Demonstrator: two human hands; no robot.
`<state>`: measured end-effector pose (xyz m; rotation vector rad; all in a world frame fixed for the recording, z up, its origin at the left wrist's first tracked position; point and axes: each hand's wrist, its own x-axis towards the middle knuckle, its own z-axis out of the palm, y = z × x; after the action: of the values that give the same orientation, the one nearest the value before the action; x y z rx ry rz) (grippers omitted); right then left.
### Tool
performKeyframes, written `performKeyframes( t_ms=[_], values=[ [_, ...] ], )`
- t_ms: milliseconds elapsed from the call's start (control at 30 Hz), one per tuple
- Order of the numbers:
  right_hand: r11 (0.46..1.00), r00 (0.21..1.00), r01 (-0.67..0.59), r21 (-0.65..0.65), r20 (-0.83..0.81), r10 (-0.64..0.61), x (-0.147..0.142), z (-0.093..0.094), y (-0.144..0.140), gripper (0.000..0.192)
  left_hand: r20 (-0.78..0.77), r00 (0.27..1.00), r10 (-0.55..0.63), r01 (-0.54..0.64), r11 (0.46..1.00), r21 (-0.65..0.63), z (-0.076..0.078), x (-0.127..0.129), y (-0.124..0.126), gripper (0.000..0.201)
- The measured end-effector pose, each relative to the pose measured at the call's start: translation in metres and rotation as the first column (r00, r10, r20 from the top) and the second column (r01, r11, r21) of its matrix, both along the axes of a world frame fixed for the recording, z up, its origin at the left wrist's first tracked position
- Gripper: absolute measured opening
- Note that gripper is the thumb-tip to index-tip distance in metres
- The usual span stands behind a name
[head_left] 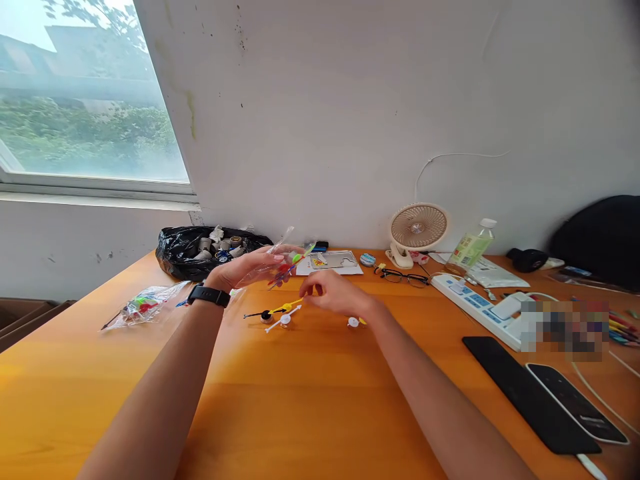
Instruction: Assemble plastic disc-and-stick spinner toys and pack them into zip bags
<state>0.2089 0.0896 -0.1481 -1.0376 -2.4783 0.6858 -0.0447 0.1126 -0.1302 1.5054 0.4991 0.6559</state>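
My left hand (255, 263) is closed on a clear plastic bag (287, 235) that holds small red, blue and green pointed pieces. My right hand (333, 292) is pinched, with the end of a yellow arrow spinner (287, 307) at its fingertips. Just beside that, a black arrow spinner (266, 317) and a white arrow spinner (285, 320) stand on small bases on the table. A small white round piece (353, 323) sits below my right wrist, with a bit of yellow partly hidden behind the forearm.
Another clear bag (145, 307) of coloured pieces lies at left on the wooden table (280, 413). Behind are a black trash bag (175, 250), a clip fan (419, 227), glasses (405, 277) and a bottle (473, 247). A power strip (475, 310) and phone (575, 403) lie right.
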Motion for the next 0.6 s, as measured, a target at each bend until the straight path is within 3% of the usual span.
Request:
performKeyframes(
  t_ms=[167, 333, 467, 600],
  values=[
    [0.974, 0.971, -0.196, 0.116, 0.161, 0.176, -0.046, -0.031, -0.025, 0.021, -0.039, 0.999, 0.010, -0.010, 1.000, 0.005, -0.001, -0.004, 0.003, 0.057],
    [0.931, 0.923, -0.287, 0.227, 0.324, 0.206, -0.056, -0.035, -0.032, 0.014, -0.049, 0.999, 0.004, -0.003, 1.000, 0.023, 0.001, -0.003, 0.002, 0.059],
    [0.952, 0.945, -0.261, 0.160, 0.244, 0.218, -0.047, -0.027, -0.030, 0.013, -0.051, 0.999, 0.018, -0.017, 1.000, 0.020, 0.000, -0.003, 0.003, 0.059],
    [0.984, 0.979, -0.177, 0.008, 0.101, 0.175, -0.040, -0.018, -0.029, 0.009, -0.062, 0.998, 0.021, -0.018, 0.999, 0.035, -0.002, -0.004, 0.003, 0.057]
  ],
)
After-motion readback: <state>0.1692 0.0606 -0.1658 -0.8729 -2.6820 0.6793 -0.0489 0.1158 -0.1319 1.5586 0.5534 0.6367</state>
